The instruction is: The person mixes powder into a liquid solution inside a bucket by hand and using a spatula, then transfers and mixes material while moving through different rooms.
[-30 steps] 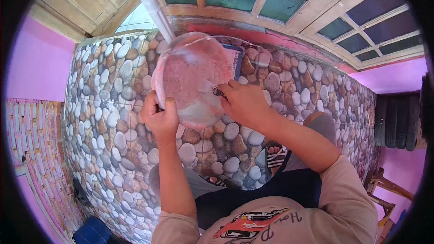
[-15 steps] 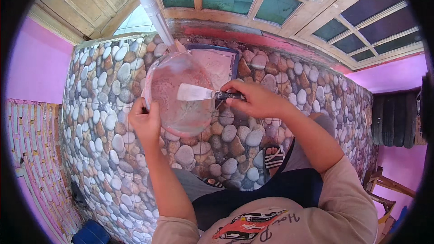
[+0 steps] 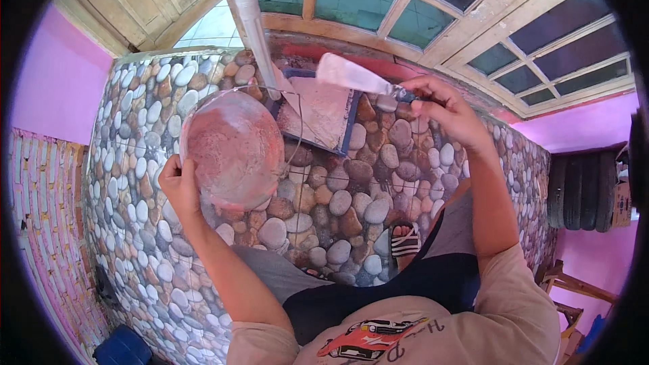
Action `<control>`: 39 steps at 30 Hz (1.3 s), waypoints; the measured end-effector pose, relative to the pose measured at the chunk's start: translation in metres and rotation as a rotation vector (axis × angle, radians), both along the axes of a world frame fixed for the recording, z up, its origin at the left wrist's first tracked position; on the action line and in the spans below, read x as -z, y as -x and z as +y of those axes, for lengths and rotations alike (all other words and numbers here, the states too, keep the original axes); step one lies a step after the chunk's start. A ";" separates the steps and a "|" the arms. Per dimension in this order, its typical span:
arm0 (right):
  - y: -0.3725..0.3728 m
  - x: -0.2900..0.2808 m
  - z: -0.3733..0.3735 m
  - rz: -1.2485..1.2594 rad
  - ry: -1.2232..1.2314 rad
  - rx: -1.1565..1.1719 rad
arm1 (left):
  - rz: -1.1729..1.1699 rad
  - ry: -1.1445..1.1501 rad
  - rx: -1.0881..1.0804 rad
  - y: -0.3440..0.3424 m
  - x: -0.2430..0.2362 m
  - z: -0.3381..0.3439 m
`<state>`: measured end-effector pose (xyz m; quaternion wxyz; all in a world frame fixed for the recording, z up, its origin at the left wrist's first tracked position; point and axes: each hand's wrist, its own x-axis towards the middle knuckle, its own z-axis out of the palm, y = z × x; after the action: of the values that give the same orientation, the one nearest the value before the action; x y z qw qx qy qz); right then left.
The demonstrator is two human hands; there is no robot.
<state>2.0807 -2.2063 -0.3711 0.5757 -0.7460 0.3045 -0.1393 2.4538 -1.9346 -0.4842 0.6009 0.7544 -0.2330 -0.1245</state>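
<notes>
the scraper [image 3: 358, 77], with the grip of the right hand [image 3: 446, 108] closed around its handle, had just left the bucket [image 3: 272, 159] for beyond its right side, while the left hand [image 3: 181, 186] pinched its left rim, so work inside seemed paused.

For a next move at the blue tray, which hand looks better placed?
Probably the right hand: it holds the scraper, whose blade appears near the far edge of the blue tray. The left hand grips the bucket on the side away from the tray.
</notes>
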 end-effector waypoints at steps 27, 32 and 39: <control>0.018 0.319 -0.033 0.351 0.363 0.233 | -0.045 0.024 -0.058 0.008 -0.007 0.006; -0.006 0.316 -0.029 0.586 0.325 0.287 | -0.067 0.046 -0.067 0.008 -0.004 0.007; -0.032 0.326 -0.028 0.527 0.374 0.382 | -0.078 0.025 -0.055 0.014 -0.009 0.005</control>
<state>2.1130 -2.2344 -0.6968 0.2950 -0.7782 0.5451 -0.1009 2.4403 -1.9298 -0.4748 0.6039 0.7572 -0.2371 -0.0757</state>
